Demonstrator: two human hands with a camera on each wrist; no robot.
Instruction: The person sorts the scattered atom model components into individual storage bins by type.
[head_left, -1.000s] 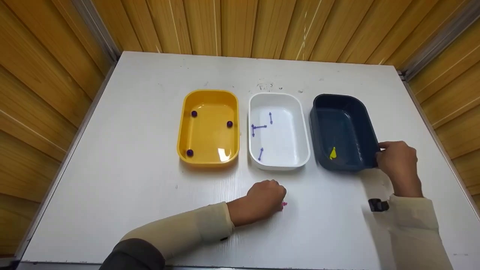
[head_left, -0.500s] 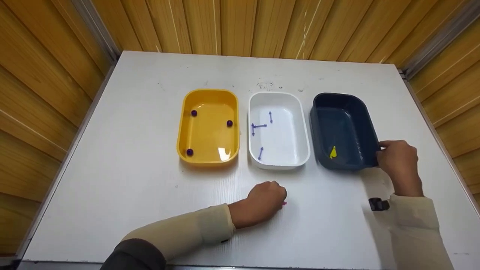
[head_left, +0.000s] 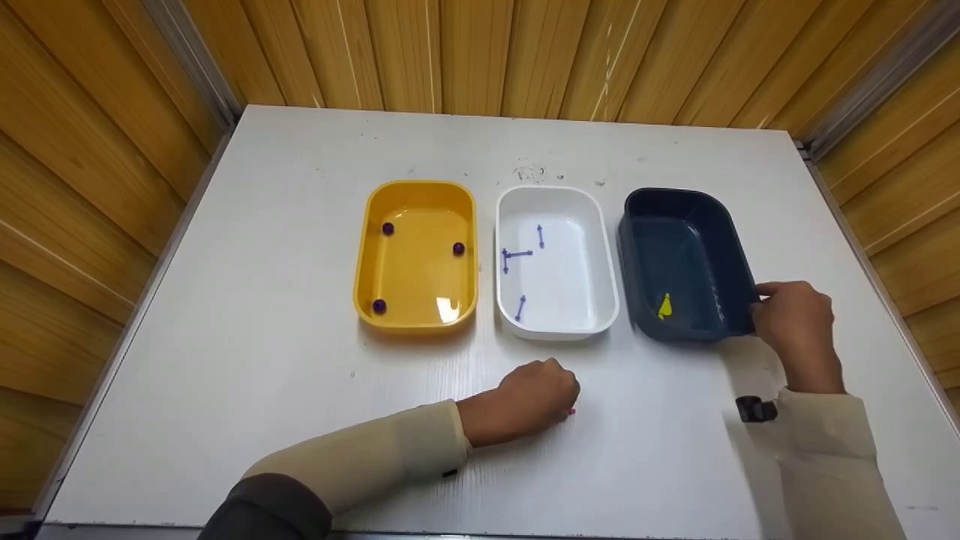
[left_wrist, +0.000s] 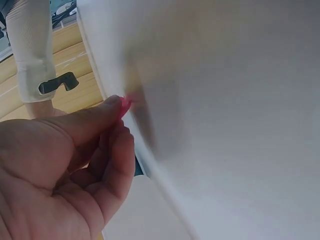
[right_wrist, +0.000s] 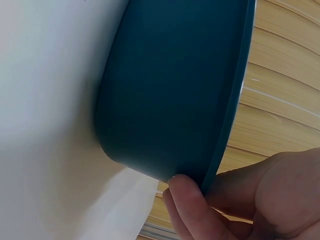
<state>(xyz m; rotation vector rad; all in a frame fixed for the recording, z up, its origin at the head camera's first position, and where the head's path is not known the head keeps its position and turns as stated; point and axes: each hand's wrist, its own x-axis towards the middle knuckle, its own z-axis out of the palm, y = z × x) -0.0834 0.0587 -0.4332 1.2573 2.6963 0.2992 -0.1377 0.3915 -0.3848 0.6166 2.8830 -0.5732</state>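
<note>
A: White, faintly scuffed laminate forms the counter (head_left: 262,300), boxed in on three sides by walls of warm yellow wooden planks (head_left: 480,52) with grey metal corner strips.

B: And what stands on it?

A: Three smooth rounded-rectangle plastic trays in a row: a yellow plastic tray (head_left: 417,255) holding three small purple balls (head_left: 458,248), a white plastic tray (head_left: 556,261) holding thin purple double-ended sticks (head_left: 517,254), and a dark blue plastic tray (head_left: 686,264) holding a small yellow piece (head_left: 664,306).

B: The hands?

A: From the head view, the left hand (head_left: 529,399) rests on the counter in front of the white tray, fingers curled; only a speck of a small pink piece (head_left: 571,411) shows at its fingertips. The left wrist view shows more: thumb and fingers pinch that pink piece (left_wrist: 124,104) against the counter.

B: And the right?

A: The right hand (head_left: 795,322) is at the blue tray's near right corner. The right wrist view shows the matte blue outer wall (right_wrist: 170,90) and the grip clamped on the rim, thumb beneath, fingers over.
</note>
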